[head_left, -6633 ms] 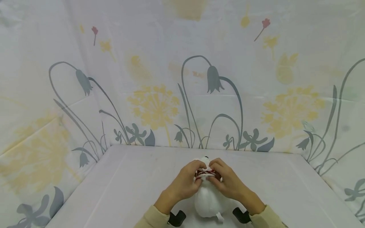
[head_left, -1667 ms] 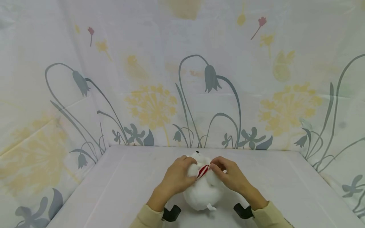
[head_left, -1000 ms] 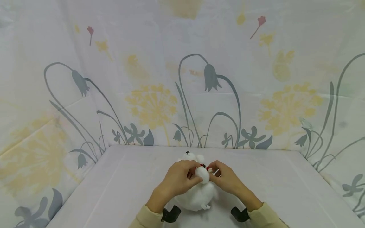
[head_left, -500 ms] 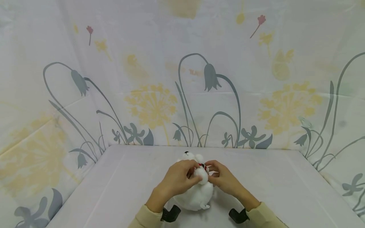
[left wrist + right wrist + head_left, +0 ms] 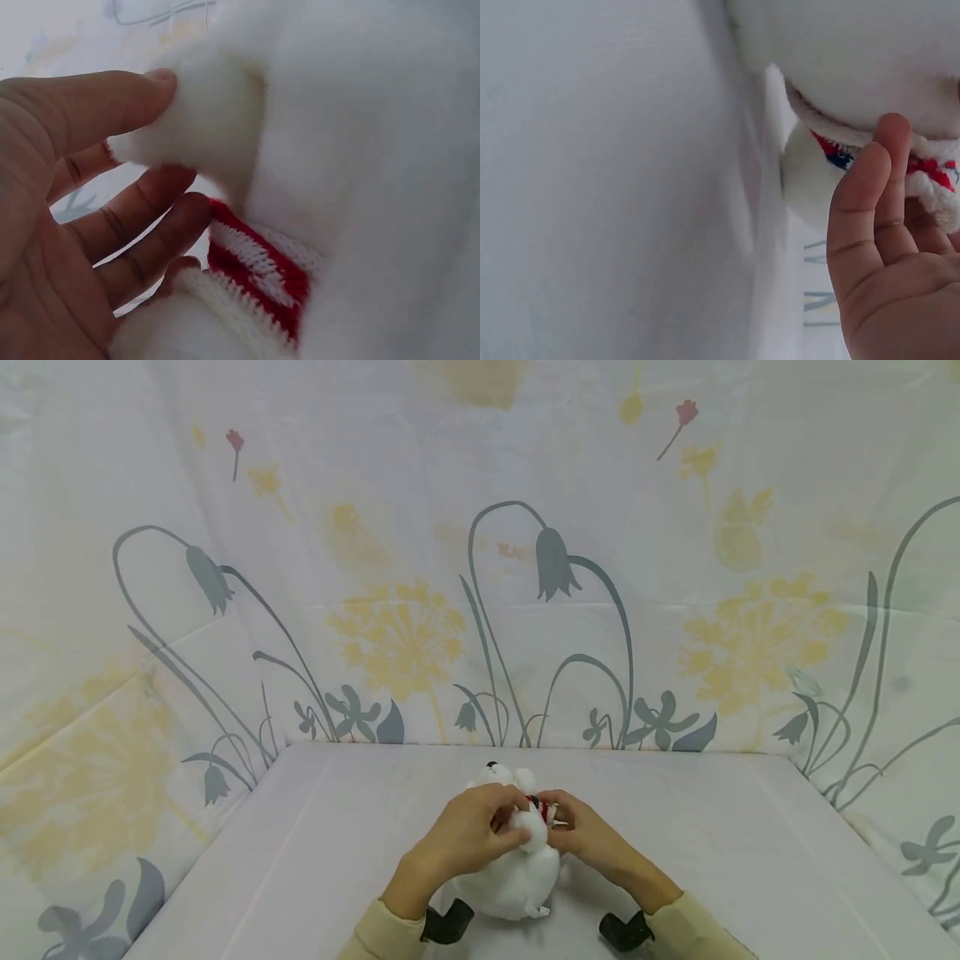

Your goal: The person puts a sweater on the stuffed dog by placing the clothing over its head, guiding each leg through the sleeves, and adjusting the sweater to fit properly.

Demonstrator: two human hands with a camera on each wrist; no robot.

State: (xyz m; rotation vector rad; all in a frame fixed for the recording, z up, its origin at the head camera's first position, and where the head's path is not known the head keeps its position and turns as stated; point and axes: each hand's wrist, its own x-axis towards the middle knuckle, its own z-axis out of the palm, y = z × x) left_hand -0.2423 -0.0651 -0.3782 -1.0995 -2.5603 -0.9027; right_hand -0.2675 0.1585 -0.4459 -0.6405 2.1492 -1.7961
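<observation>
Plush toy: we saw the white plush toy (image 5: 504, 887) on the table (image 5: 352, 835), between the two hands, its black nose (image 5: 492, 764) toward the backdrop (image 5: 480, 452) and its round body nearer the person.
Scarf: the knitted scarf (image 5: 259, 266), red and white with a dark blue patch in the right wrist view, sat against the toy where head met body.
Left hand: we found the left hand (image 5: 474, 828) pinching a soft white part of the toy, thumb on one side and fingers on the other; a fingertip met the scarf's edge.
Right hand: the right hand (image 5: 592, 839) had its fingers at the scarf; we could not tell whether they gripped it or only touched it.
Wrists: we noted beige sleeves (image 5: 386, 933) and black pieces (image 5: 448, 922) beneath.
Backdrop: we saw grey and yellow printed flowers.
</observation>
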